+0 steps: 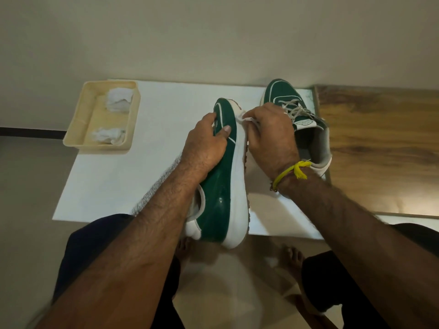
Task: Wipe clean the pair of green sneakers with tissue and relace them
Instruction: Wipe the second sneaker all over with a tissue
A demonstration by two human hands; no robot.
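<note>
The left hand (204, 143) gripped a green sneaker (222, 186) tipped on its side over the white table (166, 110), fingers curled over the upper. The right hand (268, 136) pinched a tissue (242, 117) against its white sole. The laced second sneaker (282, 93) stood just behind.

Two bare forearms reach forward from the lower corners, hands close together.
The left hand (206, 141) curls over the sneaker (223, 176), thumb pressed flat against its green side. The right hand (270, 134), wrist ringed by a yellow thread (292, 173), pinches a tissue (243, 117) against the white sole edge.
</note>
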